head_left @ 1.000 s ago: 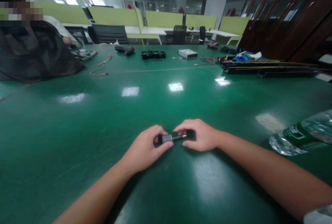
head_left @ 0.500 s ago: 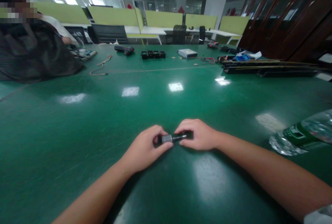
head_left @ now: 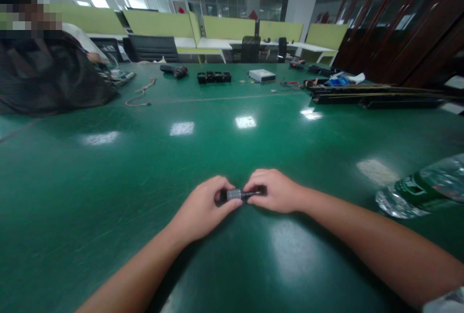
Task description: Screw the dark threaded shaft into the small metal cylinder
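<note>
Low over the green table [head_left: 232,143], a small grey-and-black cylinder [head_left: 234,194] lies sideways between my hands; its exact kind is too small to make out. My left hand [head_left: 205,204] grips the thicker grey end between thumb and curled fingers. From the other side, my right hand [head_left: 275,189] pinches the thinner black part, its thumb and fingertips almost touching the left hand's. Fingers on both sides hide the cylinder's ends.
A clear plastic bottle with a green label [head_left: 416,189] lies at the right. Along the far side are black fans [head_left: 213,77], a white box [head_left: 262,75], a power drill [head_left: 174,70] and dark rails [head_left: 373,97]. A person sits behind a dark mesh bag [head_left: 54,76] at far left.
My right hand has slid slightly left along the cylinder, toward its grey part. The left hand has hardly moved and keeps its grip.
</note>
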Tool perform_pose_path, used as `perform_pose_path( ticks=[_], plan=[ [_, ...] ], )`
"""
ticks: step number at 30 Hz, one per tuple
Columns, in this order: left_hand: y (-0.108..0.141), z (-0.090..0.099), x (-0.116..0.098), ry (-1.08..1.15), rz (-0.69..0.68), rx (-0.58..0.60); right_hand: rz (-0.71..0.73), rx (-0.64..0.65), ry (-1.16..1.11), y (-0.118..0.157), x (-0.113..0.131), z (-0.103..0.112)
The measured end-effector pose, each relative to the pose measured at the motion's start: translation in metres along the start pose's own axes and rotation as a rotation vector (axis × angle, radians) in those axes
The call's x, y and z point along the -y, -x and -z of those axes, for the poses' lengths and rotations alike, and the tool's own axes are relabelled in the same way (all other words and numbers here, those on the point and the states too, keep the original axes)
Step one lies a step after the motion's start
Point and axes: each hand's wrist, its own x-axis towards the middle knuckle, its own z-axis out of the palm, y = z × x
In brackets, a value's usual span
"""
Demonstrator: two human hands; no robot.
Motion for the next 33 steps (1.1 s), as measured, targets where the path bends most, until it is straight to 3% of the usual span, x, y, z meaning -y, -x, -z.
perform_pose_path(
  ticks=[33],
  plan=[
    [0.001,0.0004,0.0024,-0.002,-0.012,0.017,0.052,-0.024,-0.01,0.0018,-0.0034,0.0012]
  ],
)
